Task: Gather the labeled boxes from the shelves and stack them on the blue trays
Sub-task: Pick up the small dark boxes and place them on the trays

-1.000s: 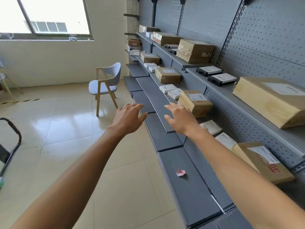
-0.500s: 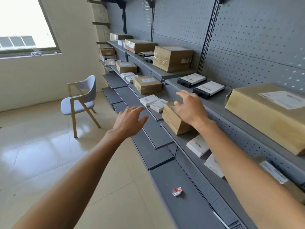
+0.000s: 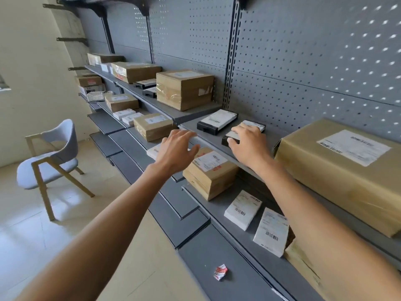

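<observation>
Small black box with a white label (image 3: 243,132) on the upper shelf (image 3: 191,115), under the right hand (image 3: 247,144); grip laid over its near end, thumb at the front corner, fingers curved onto the top. Just left of that grip, a second black labeled box (image 3: 217,121). Just right of it, a large brown parcel (image 3: 338,170). Left hand (image 3: 175,154) out in front of the shelf edge, grip wide, fingers spread, holding nothing. Below both grips, a taped carton (image 3: 209,172) and two white packets (image 3: 243,209) on the lower shelf.
</observation>
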Action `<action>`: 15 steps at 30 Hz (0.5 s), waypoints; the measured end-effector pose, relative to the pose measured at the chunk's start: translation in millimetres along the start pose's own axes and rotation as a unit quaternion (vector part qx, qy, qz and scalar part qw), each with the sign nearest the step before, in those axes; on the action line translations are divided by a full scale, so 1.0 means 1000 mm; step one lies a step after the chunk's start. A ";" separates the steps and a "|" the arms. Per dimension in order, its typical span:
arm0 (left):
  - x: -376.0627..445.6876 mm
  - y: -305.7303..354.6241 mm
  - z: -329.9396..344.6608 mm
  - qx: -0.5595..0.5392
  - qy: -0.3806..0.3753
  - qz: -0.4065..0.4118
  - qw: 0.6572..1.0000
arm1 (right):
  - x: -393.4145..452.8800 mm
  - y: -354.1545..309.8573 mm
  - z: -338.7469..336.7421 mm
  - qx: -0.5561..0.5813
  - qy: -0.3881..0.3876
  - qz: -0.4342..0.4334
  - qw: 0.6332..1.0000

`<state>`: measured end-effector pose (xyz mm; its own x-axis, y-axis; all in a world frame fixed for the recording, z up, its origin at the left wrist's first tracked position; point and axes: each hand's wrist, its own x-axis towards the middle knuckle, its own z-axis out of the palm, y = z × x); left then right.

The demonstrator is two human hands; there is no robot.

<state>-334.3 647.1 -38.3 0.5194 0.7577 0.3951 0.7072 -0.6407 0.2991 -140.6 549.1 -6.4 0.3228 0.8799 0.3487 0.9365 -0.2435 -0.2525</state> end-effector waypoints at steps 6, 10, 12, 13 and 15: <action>0.058 0.000 0.026 -0.030 0.005 0.046 0.998 | 0.012 0.007 0.019 -0.031 -0.014 0.044 0.998; 0.092 -0.002 0.039 -0.063 -0.005 0.099 0.993 | 0.021 0.005 0.029 -0.057 -0.016 0.079 0.995; 0.111 -0.004 0.046 -0.056 -0.034 0.133 0.989 | 0.025 0.001 0.031 -0.050 -0.018 0.105 0.993; 0.119 -0.005 0.050 -0.052 -0.048 0.148 0.987 | 0.027 -0.001 0.031 -0.047 -0.016 0.116 0.992; 0.132 -0.008 0.056 -0.051 -0.065 0.173 0.982 | 0.030 -0.005 0.034 -0.044 -0.013 0.140 0.989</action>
<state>-244.8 759.4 -37.1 0.7810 0.4986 0.3762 0.4298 -0.8660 0.2556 -140.1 590.4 -25.3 0.5684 0.7828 0.2532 0.8197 -0.5127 -0.2554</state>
